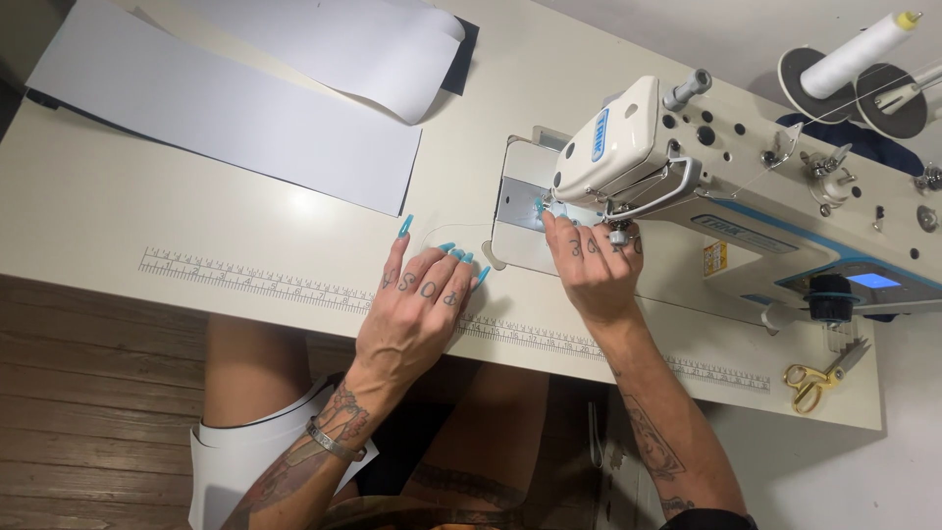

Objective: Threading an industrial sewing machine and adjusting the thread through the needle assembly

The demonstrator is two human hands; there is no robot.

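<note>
Scissors (822, 376) right of sewing machine (746, 186)

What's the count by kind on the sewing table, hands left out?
Sewing machine: 1
White sheets: 2
Thread cone: 1
Gold scissors: 1
Ruler strip along the table's front edge: 1
Total: 6

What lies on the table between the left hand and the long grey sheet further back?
In the head view, only bare cream table separates the left hand from the grey sheet; the printed ruler strip runs to the hand's left, not between them.
</note>
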